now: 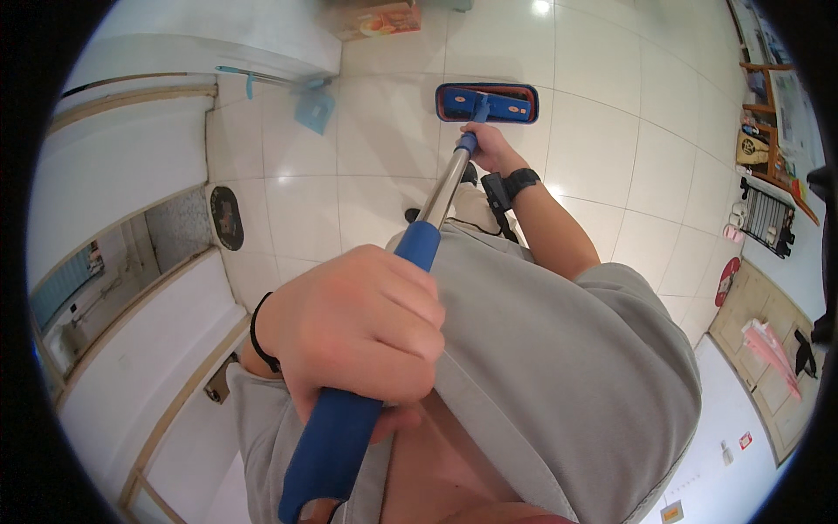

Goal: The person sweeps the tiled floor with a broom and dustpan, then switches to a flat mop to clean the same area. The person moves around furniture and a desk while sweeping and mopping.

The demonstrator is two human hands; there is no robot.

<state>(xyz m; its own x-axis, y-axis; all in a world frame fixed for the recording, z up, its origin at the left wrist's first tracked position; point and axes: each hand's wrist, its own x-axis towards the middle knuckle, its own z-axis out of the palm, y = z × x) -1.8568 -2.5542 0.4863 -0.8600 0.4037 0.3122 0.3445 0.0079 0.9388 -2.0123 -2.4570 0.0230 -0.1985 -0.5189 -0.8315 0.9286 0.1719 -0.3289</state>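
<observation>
A flat mop with a long silver-and-blue handle slants from my chest down to the tiled floor. Its rectangular blue head (511,106), edged in red and dark blue, rests at the upper middle. My left hand (353,323), a black band at its wrist, is closed round the blue upper grip (327,450) close to my body. Lower on the pole (445,183), my right hand (491,147) wraps the blue collar just above the mop head. A black watch-like device (511,188) is strapped on that wrist. Part of a dark shoe (470,175) shows beside the pole.
A light blue dustpan (316,109) stands by the left wall corner. An oval dark mat (226,218) lies at the left doorway, and a cardboard box (380,22) is at the far end. Along the right are a black rack (768,217), shelves and a red mat (727,281).
</observation>
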